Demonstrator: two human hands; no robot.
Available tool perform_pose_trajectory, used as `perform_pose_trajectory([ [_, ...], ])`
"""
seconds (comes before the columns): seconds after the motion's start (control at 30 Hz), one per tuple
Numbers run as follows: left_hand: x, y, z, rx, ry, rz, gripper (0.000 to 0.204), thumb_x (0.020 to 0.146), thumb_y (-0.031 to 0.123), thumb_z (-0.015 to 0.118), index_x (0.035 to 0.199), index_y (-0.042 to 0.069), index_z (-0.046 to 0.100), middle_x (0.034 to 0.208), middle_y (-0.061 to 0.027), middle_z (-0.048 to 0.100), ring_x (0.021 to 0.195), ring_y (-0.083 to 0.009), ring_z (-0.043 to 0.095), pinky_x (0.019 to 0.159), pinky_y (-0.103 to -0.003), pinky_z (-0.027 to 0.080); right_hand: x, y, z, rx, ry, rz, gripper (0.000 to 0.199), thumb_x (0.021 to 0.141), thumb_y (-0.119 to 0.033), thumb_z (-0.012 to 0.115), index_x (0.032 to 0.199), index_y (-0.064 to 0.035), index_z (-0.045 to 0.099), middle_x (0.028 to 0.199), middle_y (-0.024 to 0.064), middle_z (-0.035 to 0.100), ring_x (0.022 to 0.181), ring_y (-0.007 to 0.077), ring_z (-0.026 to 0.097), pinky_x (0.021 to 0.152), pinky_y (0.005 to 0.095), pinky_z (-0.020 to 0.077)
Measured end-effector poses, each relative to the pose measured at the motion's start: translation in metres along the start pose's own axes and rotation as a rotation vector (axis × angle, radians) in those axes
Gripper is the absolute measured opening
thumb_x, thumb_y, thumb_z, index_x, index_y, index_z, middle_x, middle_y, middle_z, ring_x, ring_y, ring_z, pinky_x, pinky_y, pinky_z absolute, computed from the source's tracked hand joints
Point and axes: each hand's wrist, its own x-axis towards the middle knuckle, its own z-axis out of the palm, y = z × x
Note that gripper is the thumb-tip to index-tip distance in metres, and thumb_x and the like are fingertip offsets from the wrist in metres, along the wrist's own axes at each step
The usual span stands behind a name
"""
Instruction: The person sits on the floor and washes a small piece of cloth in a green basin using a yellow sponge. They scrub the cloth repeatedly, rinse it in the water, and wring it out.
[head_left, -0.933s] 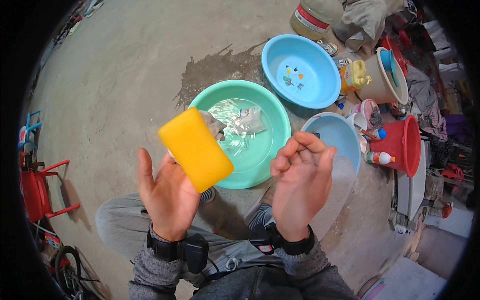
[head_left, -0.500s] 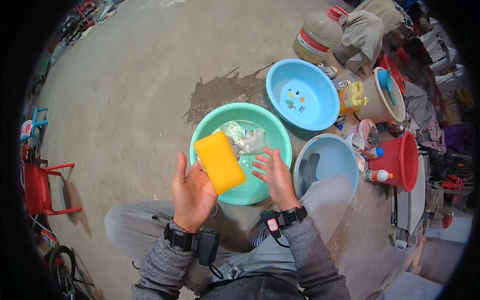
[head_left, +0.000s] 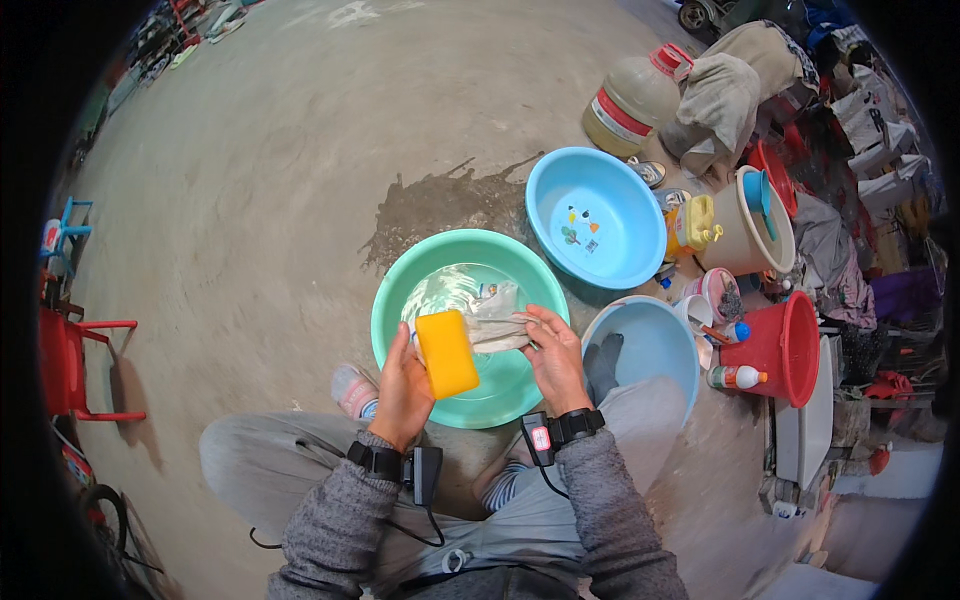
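My left hand (head_left: 402, 391) holds a smooth yellow block (head_left: 448, 354) with rounded corners; whether it is soap or a sponge I cannot tell. Closed on one end of a pale, wet-looking cloth (head_left: 497, 334) is my right hand (head_left: 556, 358). The cloth stretches sideways toward the block, and its other end is hidden behind it. Both hands are over the near part of a green basin (head_left: 395, 285) of water. More whitish fabric (head_left: 494, 298) shows in the basin behind the stretched cloth.
Right of the green basin stand a blue basin (head_left: 545, 215) with a printed bottom and a pale blue basin (head_left: 655, 335) holding dark fabric (head_left: 603, 365). Beyond are a large jug (head_left: 630, 105), a beige bucket (head_left: 745, 230) and a red bucket (head_left: 775, 350). A red chair (head_left: 70, 370) is far left.
My right hand, earlier open over the basin, has closed on the cloth, which is now raised and stretched. The yellow block is more upright and a little lower. The view has shifted slightly.
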Motion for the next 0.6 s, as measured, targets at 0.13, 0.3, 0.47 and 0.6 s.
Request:
perform_pose_trajectory([
  [0.13,0.013,-0.014,-0.008,0.052,0.017,-0.009,0.067,0.097,0.052,0.042,0.137,-0.002,0.038,0.135,-0.0144,0.050,0.123,-0.0261,0.050,0.105,-0.039,0.038,-0.001,-0.016,0.002,-0.109,0.020,-0.018,0.028,0.095,-0.006,0.052,0.121,0.0030,0.052,0.117,0.0170,0.062,0.106,0.0217,0.060,0.092,0.0356,0.0485],
  [0.3,0.018,-0.022,-0.010,0.020,-0.037,0.004,0.066,0.097,0.052,0.040,0.138,0.000,0.037,0.136,-0.0141,0.049,0.124,-0.0259,0.049,0.105,-0.040,0.038,-0.023,-0.018,0.021,-0.347,-0.065,-0.077,0.036,0.098,-0.012,0.049,0.130,0.0037,0.047,0.119,0.0170,0.061,0.108,0.0212,0.059,0.092,0.0343,0.0484],
  [0.47,0.018,-0.026,-0.009,-0.027,-0.075,-0.017,0.056,0.102,0.043,0.032,0.138,0.001,0.035,0.136,-0.0142,0.048,0.124,-0.0258,0.049,0.105,-0.040,0.039,-0.047,-0.004,0.038,-0.517,-0.253,-0.161,0.039,0.099,-0.014,0.046,0.133,0.0044,0.045,0.120,0.0156,0.061,0.109,0.0196,0.059,0.093,0.0311,0.0476],
  [0.6,0.016,-0.032,-0.010,-0.060,-0.065,-0.058,0.045,0.104,0.032,0.028,0.136,0.001,0.037,0.132,-0.0124,0.049,0.118,-0.0232,0.052,0.102,-0.038,0.042,-0.048,0.001,0.040,-0.570,-0.229,-0.249,0.030,0.092,-0.004,0.057,0.120,0.0042,0.056,0.115,0.0121,0.061,0.104,0.0174,0.059,0.090,0.0284,0.0474],
])
